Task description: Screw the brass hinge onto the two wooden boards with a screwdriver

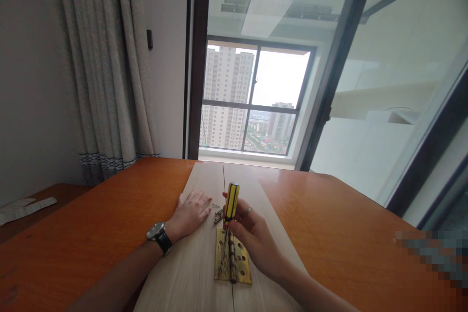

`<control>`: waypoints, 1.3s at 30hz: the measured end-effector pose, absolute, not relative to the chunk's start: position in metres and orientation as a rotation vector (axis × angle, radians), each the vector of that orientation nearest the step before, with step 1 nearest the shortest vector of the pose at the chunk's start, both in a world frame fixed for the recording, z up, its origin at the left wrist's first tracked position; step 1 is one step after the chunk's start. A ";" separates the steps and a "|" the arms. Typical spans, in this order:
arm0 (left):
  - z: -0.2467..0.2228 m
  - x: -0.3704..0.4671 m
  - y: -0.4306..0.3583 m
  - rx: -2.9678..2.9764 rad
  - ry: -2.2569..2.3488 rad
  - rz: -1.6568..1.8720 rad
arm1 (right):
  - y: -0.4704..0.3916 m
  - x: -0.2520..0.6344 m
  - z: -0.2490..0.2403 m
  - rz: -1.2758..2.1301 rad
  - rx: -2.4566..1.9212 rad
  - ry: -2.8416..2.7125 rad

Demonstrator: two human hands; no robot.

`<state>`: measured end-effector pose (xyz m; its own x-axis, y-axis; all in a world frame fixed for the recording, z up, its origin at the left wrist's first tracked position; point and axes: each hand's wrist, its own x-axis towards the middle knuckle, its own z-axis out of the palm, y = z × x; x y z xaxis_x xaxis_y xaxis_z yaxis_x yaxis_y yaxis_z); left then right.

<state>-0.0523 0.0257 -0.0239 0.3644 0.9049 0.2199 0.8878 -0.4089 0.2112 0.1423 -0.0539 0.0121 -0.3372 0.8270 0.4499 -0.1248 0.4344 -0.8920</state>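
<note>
A brass hinge (243, 270) lies opened flat across the seam between two pale wooden boards (183, 273). My right hand (252, 229) grips a screwdriver (233, 200) by its yellow and black handle. The shaft slants down over the hinge's left leaf, its tip near the lower left hole. My left hand (192, 212), with a watch on the wrist, rests flat on the left board, fingers spread and holding nothing. Several loose screws (218, 216) lie between my hands, just above the hinge.
The boards lie on an orange-brown wooden table (310, 204). Pale strips (27, 208) sit on a lower surface at far left. Beyond the table are a grey curtain (102, 58) and a dark-framed glass door (329, 92). A pixelated patch covers the right edge.
</note>
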 end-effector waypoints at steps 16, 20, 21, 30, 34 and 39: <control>-0.018 -0.049 0.024 2.552 1.661 0.669 | -0.057 0.144 0.012 1.085 -0.650 -1.646; -0.009 -0.049 0.023 2.457 1.583 1.053 | -0.057 0.144 0.012 1.084 -0.638 -1.656; -0.007 -0.049 0.021 2.438 1.511 1.161 | -0.057 0.144 0.012 1.089 -0.629 -1.662; 0.008 -0.047 -0.005 1.939 0.479 0.692 | -0.058 0.146 0.014 0.894 -0.695 -1.676; 0.012 -0.047 -0.014 1.750 0.300 0.508 | -0.057 0.147 0.011 0.869 -0.693 -1.687; 0.011 -0.044 -0.016 1.694 0.306 0.594 | -0.057 0.148 0.007 0.858 -0.767 -1.687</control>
